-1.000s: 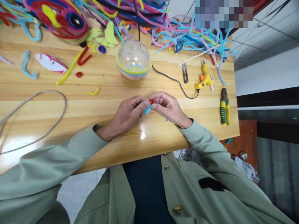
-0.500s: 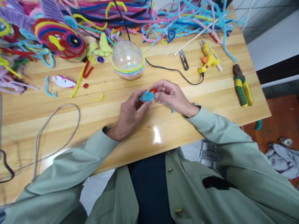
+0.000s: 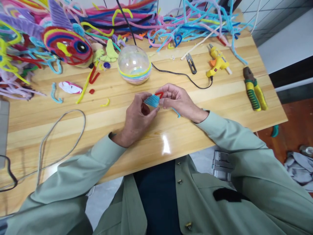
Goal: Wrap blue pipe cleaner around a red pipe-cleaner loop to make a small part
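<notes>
A small ribbed blue piece made of pipe cleaner rows point(image 3: 152, 101) is pinched between the thumb and fingers of my left hand point(image 3: 137, 119). My right hand point(image 3: 178, 101) is closed at its right edge, fingertips on a bent red pipe cleaner point(image 3: 160, 94) against the blue piece. A blue pipe cleaner end point(image 3: 176, 113) hangs out below the right hand. Just beyond my hands stands a clear plastic ball point(image 3: 134, 58) with yellow, blue and pink bands round its lower part. Exactly where the red and blue pieces meet is hidden by fingers.
To the right lie thread snips point(image 3: 191, 64), a yellow glue gun point(image 3: 217, 62) with its cord, and pliers point(image 3: 254, 89). A colourful fish-like figure point(image 3: 68, 45) stands back left. Heaped pipe cleaners point(image 3: 186, 24) line the back; a grey cable point(image 3: 61, 114) loops at left.
Both hands stay nearly in place, with the blue piece turned slightly between the fingers. The whole view has shifted a little.
</notes>
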The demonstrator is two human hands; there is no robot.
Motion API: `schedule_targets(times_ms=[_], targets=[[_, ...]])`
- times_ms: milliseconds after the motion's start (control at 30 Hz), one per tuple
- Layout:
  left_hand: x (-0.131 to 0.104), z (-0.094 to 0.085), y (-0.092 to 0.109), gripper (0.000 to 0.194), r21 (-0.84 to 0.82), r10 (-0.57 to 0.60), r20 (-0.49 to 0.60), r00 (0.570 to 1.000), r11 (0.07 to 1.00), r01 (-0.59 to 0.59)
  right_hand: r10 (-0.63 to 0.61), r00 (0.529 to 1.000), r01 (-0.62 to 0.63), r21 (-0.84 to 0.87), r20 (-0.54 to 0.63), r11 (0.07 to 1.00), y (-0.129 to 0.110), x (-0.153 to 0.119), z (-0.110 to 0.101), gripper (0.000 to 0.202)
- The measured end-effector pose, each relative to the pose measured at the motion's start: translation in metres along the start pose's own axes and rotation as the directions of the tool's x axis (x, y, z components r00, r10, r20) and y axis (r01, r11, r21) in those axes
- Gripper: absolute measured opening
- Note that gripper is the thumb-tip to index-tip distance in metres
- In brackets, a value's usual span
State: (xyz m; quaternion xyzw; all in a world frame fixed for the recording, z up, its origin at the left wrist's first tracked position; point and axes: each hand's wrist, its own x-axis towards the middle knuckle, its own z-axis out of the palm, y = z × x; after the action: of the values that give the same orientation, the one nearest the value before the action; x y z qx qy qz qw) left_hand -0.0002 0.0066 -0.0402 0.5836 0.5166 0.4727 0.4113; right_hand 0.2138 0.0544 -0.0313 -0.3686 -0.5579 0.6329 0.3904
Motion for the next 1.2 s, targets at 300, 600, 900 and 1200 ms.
schedule_targets(times_ms=[300,600,900,1200], targets=[[0.003,0.002,0.004,0.044,0.037,0.025,0.049,0.999,0.999,-0.027,-0.016,1.0,0.015,-0.072,-0.015,0.997,0.003,-0.001,0.002,0.033],[-0.001,0.002,-0.001,0.046,0.207,0.139,0.068,0.988,0.967,-0.151,-0.021,0.997,0.021,-0.008,-0.07,1.0,0.008,0.0,0.005,0.047],[-0.002,-0.003,-0.011,0.036,0.132,0.177,0.104,0.979,0.973,-0.19,-0.024,0.997,0.024,-0.001,-0.071,1.0,0.011,-0.007,0.008,0.053],[-0.005,-0.005,-0.008,0.045,0.072,0.181,0.154,0.971,0.978,-0.193,-0.05,0.992,0.041,-0.074,-0.115,0.996,0.006,-0.014,0.006,0.041]])
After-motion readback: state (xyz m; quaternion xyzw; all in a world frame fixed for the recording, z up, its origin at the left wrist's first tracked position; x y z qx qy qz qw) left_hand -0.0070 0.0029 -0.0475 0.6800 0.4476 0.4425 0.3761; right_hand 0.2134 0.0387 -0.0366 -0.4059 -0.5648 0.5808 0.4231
